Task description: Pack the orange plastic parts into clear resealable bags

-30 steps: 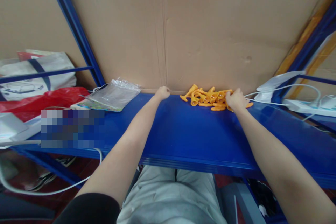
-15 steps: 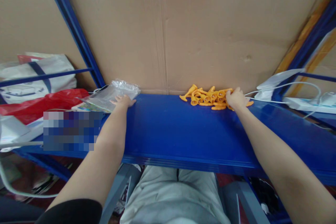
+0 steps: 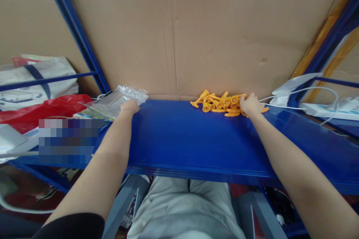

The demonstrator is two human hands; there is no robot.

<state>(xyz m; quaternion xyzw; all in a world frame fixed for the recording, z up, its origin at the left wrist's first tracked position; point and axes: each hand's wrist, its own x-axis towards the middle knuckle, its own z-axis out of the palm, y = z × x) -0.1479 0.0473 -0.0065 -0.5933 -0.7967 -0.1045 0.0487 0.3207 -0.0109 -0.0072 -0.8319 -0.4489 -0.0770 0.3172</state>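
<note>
A heap of small orange plastic pieces (image 3: 221,104) lies at the far edge of the blue shelf (image 3: 190,138), right against the cardboard backing (image 3: 196,33). Each piece is a short stem flaring to a round cup end; they lie tumbled, so no single direction holds, though several stems run roughly left to right and one at the left end of the heap angles up toward the far left. The heap as a whole stretches left to right along the cardboard.

The right hand (image 3: 250,105) rests on the right end of the heap, fingers curled down onto the pieces; whether it grips any cannot be told. The left hand (image 3: 129,106) is well apart to the left, fingers bent over the near right corner of a stack of clear plastic bags (image 3: 117,99).

A white cable (image 3: 303,91) runs off to the right, and a red bag (image 3: 42,108) lies at far left.
</note>
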